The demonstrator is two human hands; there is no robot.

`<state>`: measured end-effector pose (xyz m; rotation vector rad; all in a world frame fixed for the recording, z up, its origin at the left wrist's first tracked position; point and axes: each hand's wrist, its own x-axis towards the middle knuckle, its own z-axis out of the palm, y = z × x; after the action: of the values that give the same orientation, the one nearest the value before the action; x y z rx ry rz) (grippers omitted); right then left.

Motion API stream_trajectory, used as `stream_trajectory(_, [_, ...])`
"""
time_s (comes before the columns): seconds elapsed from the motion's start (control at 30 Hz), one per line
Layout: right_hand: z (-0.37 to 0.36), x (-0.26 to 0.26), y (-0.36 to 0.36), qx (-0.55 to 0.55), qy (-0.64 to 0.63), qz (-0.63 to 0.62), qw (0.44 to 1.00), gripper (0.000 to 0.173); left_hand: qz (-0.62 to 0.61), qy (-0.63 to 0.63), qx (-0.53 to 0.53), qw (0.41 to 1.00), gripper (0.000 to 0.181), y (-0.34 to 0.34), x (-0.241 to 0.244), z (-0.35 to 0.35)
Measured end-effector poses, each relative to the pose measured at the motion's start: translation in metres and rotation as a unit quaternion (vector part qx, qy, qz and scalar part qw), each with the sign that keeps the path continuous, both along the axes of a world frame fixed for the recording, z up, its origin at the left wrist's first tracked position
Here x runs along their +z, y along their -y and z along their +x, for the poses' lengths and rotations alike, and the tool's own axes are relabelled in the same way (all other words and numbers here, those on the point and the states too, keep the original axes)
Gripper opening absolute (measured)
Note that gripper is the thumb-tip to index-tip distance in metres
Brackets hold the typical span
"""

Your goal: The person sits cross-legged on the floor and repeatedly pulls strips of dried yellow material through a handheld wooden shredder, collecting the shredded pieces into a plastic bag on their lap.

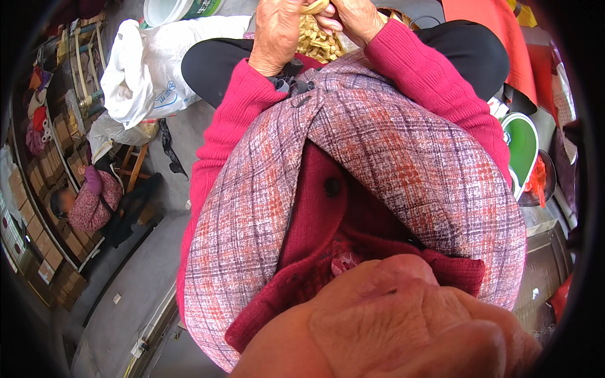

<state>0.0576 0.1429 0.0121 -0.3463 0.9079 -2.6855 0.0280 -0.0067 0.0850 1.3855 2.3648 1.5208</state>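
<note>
At the top edge of the view, my left hand [276, 38] and my right hand [360, 20] are close together, and the frame cuts off part of both. A flat yellow braided strip [315, 7] runs between them, with the fingers of each hand closed on it. Right below lies a heap of the same yellow braid [319, 42], folded in many loops between my knees; my wrists hide some of it. My legs, in black trousers, are bent out to both sides.
Left of my knee lies a white woven sack [165, 61] by a white-and-green bucket [170, 10]. A person [97, 198] sits farther left near a wooden stool [134, 163] and stacked cardboard [40, 231]. To the right are a red cloth [496, 42] and a green-lined bucket [522, 141].
</note>
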Motion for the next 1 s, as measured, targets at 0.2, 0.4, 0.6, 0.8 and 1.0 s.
stream_trajectory(0.2, [0.001, -0.020, 0.007, -0.356, -0.173, 0.329, 0.857, 0.030, 0.043, 0.133, 0.149, 0.979, 0.032, -0.010, -0.013, 0.008])
stream_trajectory(0.4, [-0.003, -0.033, -0.004, -0.343, -0.116, 0.381, 0.851, 0.029, 0.235, 0.520, 0.002, 0.821, 0.045, 0.005, -0.024, -0.004])
stream_trajectory(0.6, [-0.002, -0.023, -0.016, -0.359, -0.144, 0.413, 0.824, 0.029, 0.269, 0.629, -0.047, 0.728, 0.041, 0.019, -0.025, -0.014])
stream_trajectory(0.8, [0.011, -0.013, -0.023, -0.319, -0.137, 0.423, 0.837, 0.018, 0.280, 0.643, -0.039, 0.712, 0.042, 0.030, -0.020, -0.016])
stream_trajectory(1.0, [0.016, -0.008, -0.015, -0.250, -0.159, 0.457, 0.839, 0.016, 0.215, 0.579, -0.081, 0.782, 0.052, 0.024, -0.023, -0.004])
